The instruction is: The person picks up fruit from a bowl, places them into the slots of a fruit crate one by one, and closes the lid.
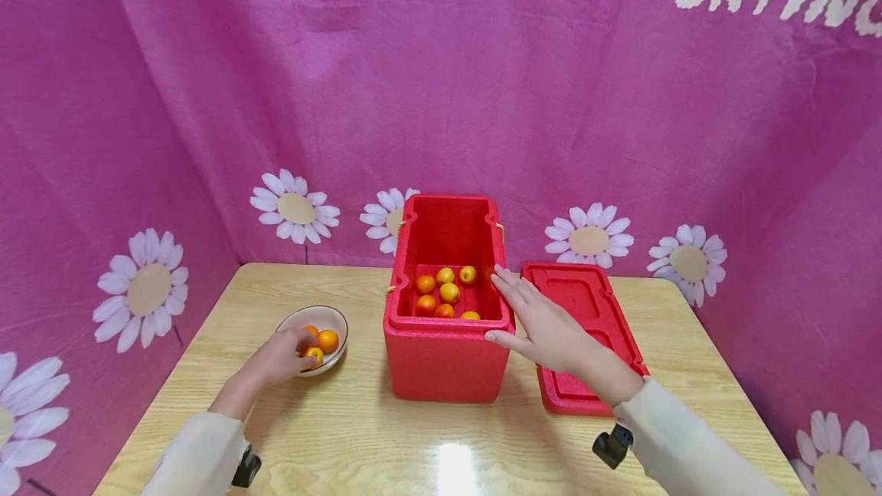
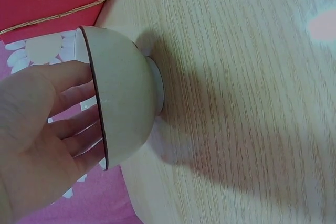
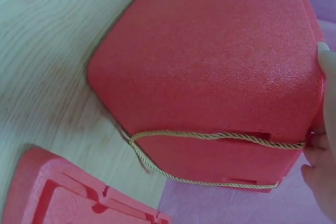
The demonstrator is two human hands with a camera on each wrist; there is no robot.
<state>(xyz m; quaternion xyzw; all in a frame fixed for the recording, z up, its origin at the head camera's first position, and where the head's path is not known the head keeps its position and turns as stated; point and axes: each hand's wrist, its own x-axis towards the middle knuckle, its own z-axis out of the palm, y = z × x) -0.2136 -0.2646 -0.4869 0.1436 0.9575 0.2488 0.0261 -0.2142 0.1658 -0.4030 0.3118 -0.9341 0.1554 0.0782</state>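
Here, our left hand [image 1: 279, 358] reaches into the bowl [image 2: 126, 98], over the fruit [image 1: 328, 341] at its fingertips; whether it pinches any, we cannot tell. Our right hand [image 1: 551, 331], fingers straight, touches the box [image 1: 446, 366] to its left, probably steadying it.

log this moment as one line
left hand: fingers in bowl among fruit, grip unclear | right hand: touching red box rim | red box: open, more fruit inside | lid: on table

Head view: bright; white glare [image 1: 455, 469] on counter [image 1: 358, 435] between left hand [image 1: 279, 357] and right hand [image 1: 551, 331], toward wearer. Wrist views: dimmer, hazy; soft shadow [image 2: 210, 140] past bowl [image 2: 125, 98], opposite left hand.
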